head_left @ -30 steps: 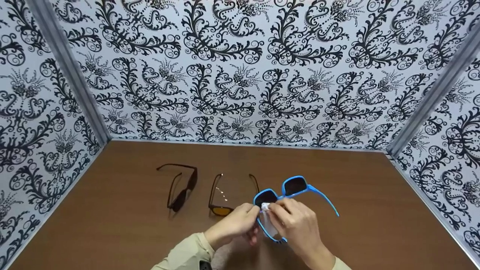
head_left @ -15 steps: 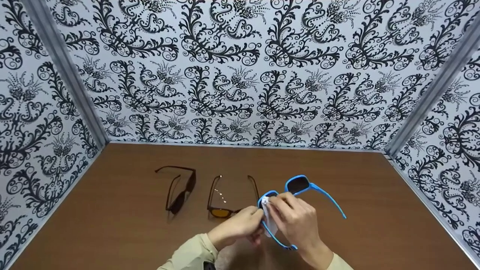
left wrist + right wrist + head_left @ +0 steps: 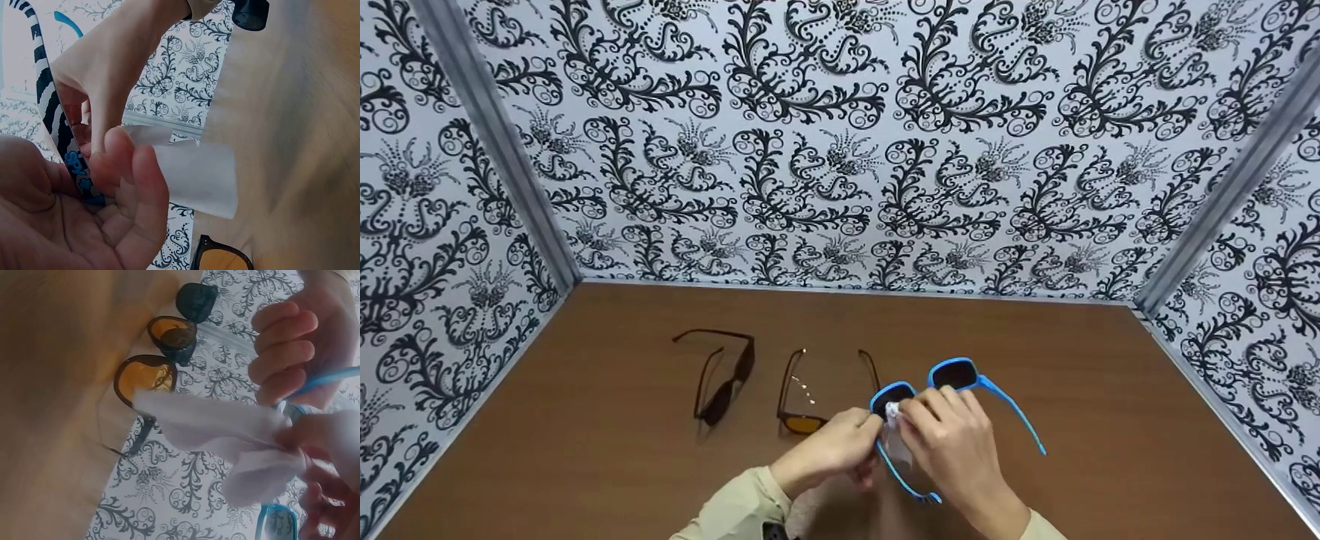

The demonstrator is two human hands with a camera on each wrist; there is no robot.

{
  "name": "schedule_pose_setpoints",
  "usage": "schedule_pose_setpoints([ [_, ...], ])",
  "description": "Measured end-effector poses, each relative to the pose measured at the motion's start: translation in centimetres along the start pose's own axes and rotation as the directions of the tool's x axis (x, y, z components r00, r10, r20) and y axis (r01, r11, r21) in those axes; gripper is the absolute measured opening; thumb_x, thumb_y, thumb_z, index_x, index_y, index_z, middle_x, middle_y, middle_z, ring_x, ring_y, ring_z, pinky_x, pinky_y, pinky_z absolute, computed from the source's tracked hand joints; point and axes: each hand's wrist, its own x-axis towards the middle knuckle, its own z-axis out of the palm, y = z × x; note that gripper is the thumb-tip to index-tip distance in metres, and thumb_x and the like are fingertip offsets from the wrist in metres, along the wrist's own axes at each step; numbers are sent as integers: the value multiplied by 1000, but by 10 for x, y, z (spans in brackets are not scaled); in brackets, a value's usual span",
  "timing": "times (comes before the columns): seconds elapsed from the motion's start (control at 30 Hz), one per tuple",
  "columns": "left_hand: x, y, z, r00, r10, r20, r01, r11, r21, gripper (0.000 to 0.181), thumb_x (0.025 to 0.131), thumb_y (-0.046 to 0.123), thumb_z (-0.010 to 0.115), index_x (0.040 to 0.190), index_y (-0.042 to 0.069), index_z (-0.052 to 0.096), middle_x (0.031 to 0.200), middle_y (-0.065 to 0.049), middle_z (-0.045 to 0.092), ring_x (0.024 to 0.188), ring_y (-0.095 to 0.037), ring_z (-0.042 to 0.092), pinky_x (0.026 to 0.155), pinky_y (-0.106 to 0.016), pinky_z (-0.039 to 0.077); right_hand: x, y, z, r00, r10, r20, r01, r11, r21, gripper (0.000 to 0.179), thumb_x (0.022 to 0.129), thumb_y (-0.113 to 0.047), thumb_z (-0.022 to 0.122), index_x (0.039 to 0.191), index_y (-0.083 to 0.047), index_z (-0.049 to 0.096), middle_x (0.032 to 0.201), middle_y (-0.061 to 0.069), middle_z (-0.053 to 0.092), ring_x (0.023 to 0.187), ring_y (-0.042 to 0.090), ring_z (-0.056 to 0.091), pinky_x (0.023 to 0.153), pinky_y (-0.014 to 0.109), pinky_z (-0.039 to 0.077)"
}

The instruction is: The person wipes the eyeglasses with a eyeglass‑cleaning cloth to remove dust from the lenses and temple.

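A pair of blue-framed sunglasses [image 3: 994, 384] with dark lenses is held above the table, temples unfolded. My left hand [image 3: 840, 444] grips it beside the lens on the left, thumb at the rim. In the left wrist view, the temple [image 3: 50, 107] shows black and white stripes and passes between palm and fingers. My right hand [image 3: 956, 450] pinches a thin white cloth [image 3: 208, 427] and presses a bunched part of it on that same lens. The loose end of the cloth hangs below the fingers. The right hand partly hides the bridge.
Black-framed glasses with amber lenses [image 3: 802, 425] lie on the brown table [image 3: 622, 465], just left of the hands. Farther left are dark sunglasses [image 3: 721, 401] with open temples. Patterned walls [image 3: 840, 150] enclose the back and sides.
The blue sunglasses shifted slightly right, then partly back left. The cloth in my right hand moved up over the lens and then down again. Both grips stay the same.
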Motion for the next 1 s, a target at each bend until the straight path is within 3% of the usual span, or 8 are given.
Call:
schedule_pose_setpoints([
  [0.17, 1, 3, 4, 1000, -10, 11, 10, 999, 32, 32, 95, 13, 35, 68, 7, 52, 49, -2, 47, 38, -11, 51, 43, -30, 52, 1, 1, 4, 989, 29, -146, -44, 994, -102, 22, 91, -20, 54, 78, -7, 67, 71, 3, 58, 58, 20, 51, 53, 35, 40],
  [0.27, 2, 3, 7, 1000, -15, 20, 15, 1000, 23, 33, 96, 13, 35, 70, 7, 53, 51, -3, 49, 38, -11, 51, 43, -29, 51, 1, 2, 5, 986, 46, -161, -61, 994, -87, 26, 94, -23, 54, 79, -7, 67, 72, 3, 59, 58, 20, 51, 54, 35, 40],
  [0.47, 6, 2, 11, 999, -31, 28, 32, 998, -50, 33, 98, 15, 34, 73, 5, 54, 53, -2, 48, 40, -10, 51, 42, -26, 49, 0, 3, 6, 993, 42, -115, -35, 997, 65, 29, 98, -28, 54, 81, -11, 69, 75, -1, 59, 61, 15, 51, 58, 30, 39],
  [0.63, 8, 1, 10, 1000, -26, -13, 24, 995, -101, 32, 98, 15, 35, 81, 0, 57, 54, -2, 48, 40, -10, 50, 42, -26, 49, -1, 4, 3, 1000, 20, -1, -20, 987, 160, 17, 92, -25, 64, 83, -12, 71, 80, -2, 60, 67, 15, 53, 62, 30, 40],
  [0.8, 7, -2, 8, 999, -25, -22, 23, 995, -97, 31, 98, 14, 35, 80, 2, 57, 54, -3, 50, 39, -10, 51, 42, -27, 50, -2, 4, 0, 997, 28, 69, -35, 994, 99, 8, 76, -15, 74, 80, -13, 69, 85, 0, 58, 69, 17, 51, 63, 33, 39],
  [1.0, 6, -6, 7, 999, -25, -20, 24, 997, -67, 28, 96, 13, 35, 75, 5, 52, 53, -3, 50, 38, -10, 50, 42, -28, 50, -5, 4, 3, 995, 101, 15, -100, 995, -21, 6, 76, -13, 69, 78, -8, 65, 85, 7, 57, 67, 23, 50, 61, 38, 39],
])
